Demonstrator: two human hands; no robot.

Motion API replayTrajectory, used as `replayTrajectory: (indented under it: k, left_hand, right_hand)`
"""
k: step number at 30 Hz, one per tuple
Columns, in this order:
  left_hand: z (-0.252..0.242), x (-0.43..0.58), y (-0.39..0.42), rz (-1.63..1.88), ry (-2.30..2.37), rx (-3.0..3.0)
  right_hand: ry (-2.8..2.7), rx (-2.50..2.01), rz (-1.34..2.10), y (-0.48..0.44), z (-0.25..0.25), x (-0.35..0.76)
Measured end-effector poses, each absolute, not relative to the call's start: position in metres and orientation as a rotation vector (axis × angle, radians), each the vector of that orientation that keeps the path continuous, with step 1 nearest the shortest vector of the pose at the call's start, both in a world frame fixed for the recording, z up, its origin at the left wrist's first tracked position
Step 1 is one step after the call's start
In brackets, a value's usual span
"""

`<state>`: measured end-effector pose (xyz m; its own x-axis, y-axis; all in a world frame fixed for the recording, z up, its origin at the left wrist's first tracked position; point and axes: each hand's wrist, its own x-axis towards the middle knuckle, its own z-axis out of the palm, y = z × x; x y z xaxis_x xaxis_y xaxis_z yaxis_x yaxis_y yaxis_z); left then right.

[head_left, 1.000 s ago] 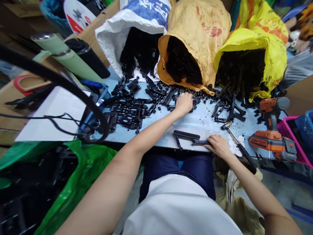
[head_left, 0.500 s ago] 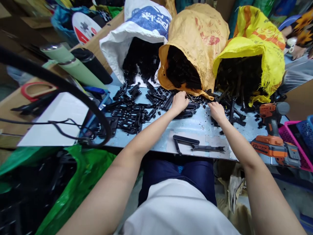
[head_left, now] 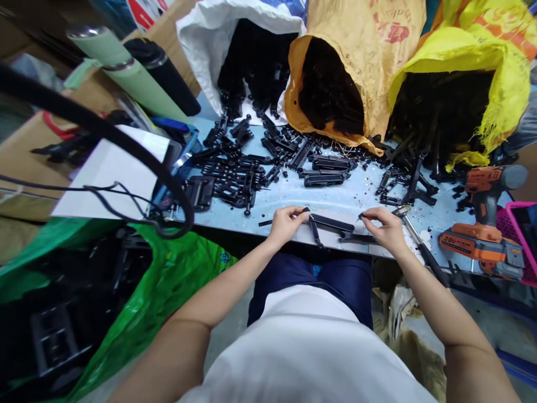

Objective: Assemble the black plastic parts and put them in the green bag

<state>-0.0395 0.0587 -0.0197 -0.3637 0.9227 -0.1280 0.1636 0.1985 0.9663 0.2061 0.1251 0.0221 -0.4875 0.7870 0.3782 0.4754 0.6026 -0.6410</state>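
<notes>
My left hand (head_left: 288, 225) is closed in a pinch at the left end of a jointed black arm part (head_left: 333, 223), with a small black piece (head_left: 306, 210) at its fingertips. The arm part lies at the bench's front edge, its thinner link angled down toward me. My right hand (head_left: 384, 225) pinches a tiny dark piece (head_left: 361, 216), perhaps a screw, just right of the arm part. Beneath that hand runs a flat black forked bar (head_left: 356, 239), partly covered by the fingers. A hammer (head_left: 419, 243) lies right beside the right hand.
Heaps of black parts (head_left: 229, 179) spread along the bench before white (head_left: 195, 33), orange (head_left: 335, 22) and yellow (head_left: 509, 73) sacks. An orange power drill (head_left: 478, 224) stands at right. A black cable (head_left: 126, 148) crosses the left side, above a green bag (head_left: 168, 285) of parts.
Both hands have come back from the parts heap to the bench's front edge, each now pinching a small dark piece. The view has tilted down, and the hammer is now visible.
</notes>
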Motion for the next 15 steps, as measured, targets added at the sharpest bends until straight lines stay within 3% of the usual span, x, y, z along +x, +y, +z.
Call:
replayTrajectory:
  k: [15]
  left_hand:
    - [-0.011, -0.041, 0.059, 0.831, 1.842, 1.837]
  right_hand:
    - [-2.439, -0.788, 0.401, 0.104, 0.016, 0.206]
